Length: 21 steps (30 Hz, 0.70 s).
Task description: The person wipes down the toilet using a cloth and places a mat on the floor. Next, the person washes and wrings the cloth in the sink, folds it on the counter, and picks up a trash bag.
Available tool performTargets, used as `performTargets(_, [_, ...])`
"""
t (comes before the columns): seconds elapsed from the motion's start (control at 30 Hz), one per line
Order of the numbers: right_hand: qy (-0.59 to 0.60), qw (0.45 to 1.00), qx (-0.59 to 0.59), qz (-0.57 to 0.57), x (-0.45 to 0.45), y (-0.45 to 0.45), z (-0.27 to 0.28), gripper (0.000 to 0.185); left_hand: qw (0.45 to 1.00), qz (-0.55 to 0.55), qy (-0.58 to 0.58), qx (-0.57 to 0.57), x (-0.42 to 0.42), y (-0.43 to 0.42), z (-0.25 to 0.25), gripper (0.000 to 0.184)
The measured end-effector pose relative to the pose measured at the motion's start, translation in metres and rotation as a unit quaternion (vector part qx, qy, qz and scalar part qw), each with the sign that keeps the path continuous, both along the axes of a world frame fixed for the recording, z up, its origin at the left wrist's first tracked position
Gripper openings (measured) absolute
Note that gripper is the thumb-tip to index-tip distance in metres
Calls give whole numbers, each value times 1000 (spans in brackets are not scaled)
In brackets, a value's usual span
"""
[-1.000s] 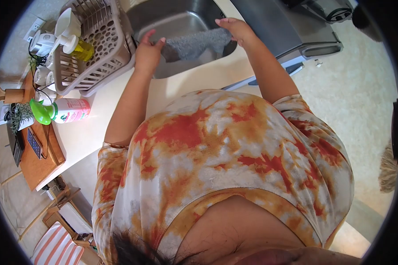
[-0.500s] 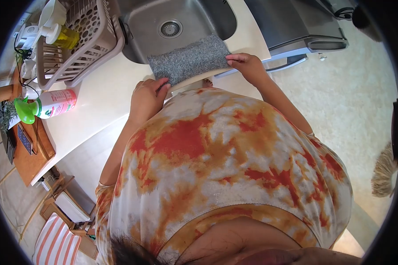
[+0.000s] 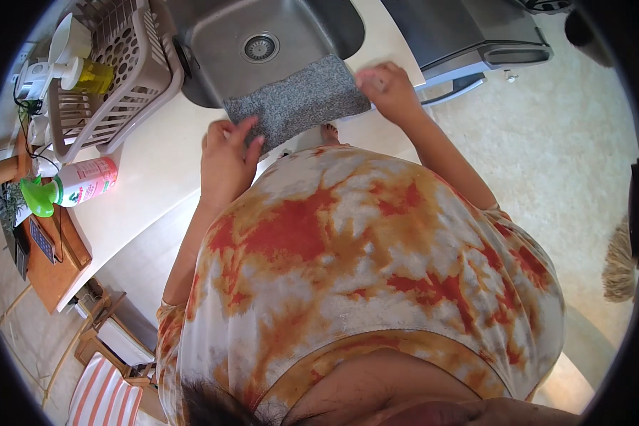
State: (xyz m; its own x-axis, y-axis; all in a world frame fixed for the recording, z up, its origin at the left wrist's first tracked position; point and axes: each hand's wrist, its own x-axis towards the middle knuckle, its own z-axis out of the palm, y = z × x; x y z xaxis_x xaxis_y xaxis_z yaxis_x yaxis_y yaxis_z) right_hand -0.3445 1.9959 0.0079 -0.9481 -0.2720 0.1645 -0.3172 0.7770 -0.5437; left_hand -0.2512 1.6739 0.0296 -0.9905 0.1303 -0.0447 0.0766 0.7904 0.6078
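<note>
A grey speckled cloth (image 3: pixel 298 99) lies draped over the front edge of the steel sink (image 3: pixel 216 53), part of it hanging down the counter front. Beside its left end is my left hand (image 3: pixel 227 160), thumb and fingers apart, with the fingertips over the cloth's near-left part; whether they touch it I cannot tell. My right hand (image 3: pixel 392 92) is at the cloth's right end, loosely curled with thumb and fingers apart and nothing between them. It is slightly smeared by motion.
On the counter at left stand a beige plastic basket (image 3: pixel 149 78), a bottle of yellow liquid (image 3: pixel 92 77) and a green-topped spray bottle (image 3: pixel 85 181). A steel appliance (image 3: pixel 468 42) is right of the sink. A brush-like thing (image 3: pixel 620 263) lies at far right.
Both hands have let go of the cloth's ends; the right has lifted slightly and the left's fingers have spread. The cloth now hangs a little lower over the edge. The view has shifted slightly.
</note>
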Motion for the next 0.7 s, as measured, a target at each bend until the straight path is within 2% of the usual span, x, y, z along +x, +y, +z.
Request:
performTargets(0.07, [23, 1000, -8, -15, -21, -12, 0, 21, 986, 1, 162, -29, -11, 10, 5, 29])
performTargets(0.1, [45, 998, -15, -27, -29, -22, -1, 21, 986, 0, 163, -29, -18, 13, 1, 29])
performTargets(0.17, [75, 996, 17, -40, -34, -39, -5, 21, 966, -137, 221, -10, -37, 20, -10, 33])
performTargets(0.23, [53, 987, 147, -27, -37, -49, -11, 22, 967, -171, 191, -6, -42, 27, -17, 36])
performTargets(0.3, [45, 986, 157, -24, -49, -49, -4, 22, 953, -197, 189, -133, -43, 31, -30, 40])
performTargets(0.33, [29, 985, 168, -19, -54, -47, -1, 23, 955, -202, 172, -132, -44, 30, -35, 43])
performTargets(0.37, [-94, 994, 42, 33, -71, -42, 11, 21, 956, -196, 172, -136, -45, 29, -34, 43])
performTargets(0.4, [-218, 969, -84, 85, -91, -41, 37, 19, 957, -195, 176, -126, -44, 29, -33, 42])
performTargets(0.43, [-199, 967, -113, 115, -83, -54, 101, 21, 958, -195, 178, -117, -42, 29, -32, 42])
performTargets(0.47, [-127, 943, -161, 260, -104, -37, 133, 22, 959, -191, 179, -113, -42, 28, -32, 43])
performTargets(0.5, [-134, 911, -307, 241, -116, -17, 153, 24, 960, -182, 180, -117, -41, 29, -31, 43])
performTargets(0.53, [-41, 824, -349, 445, -123, -39, 198, 27, 961, -186, 170, -116, -41, 28, -30, 43])
performTargets(0.57, [54, 685, -373, 623, -120, -61, 236, 31, 961, -190, 162, -116, -42, 27, -28, 43])
performTargets(0.63, [-47, 648, -564, 510, -107, -57, 247, 9, 964, -175, 169, -112, -42, 25, -30, 43])
performTargets(0.67, [-58, 621, -593, 509, -107, -71, 242, 8, 965, -179, 167, -97, -42, 24, -31, 43])
performTargets(0.7, [-161, 533, -593, 582, -158, -66, 194, 10, 965, -186, 166, -82, -41, 23, -31, 43])
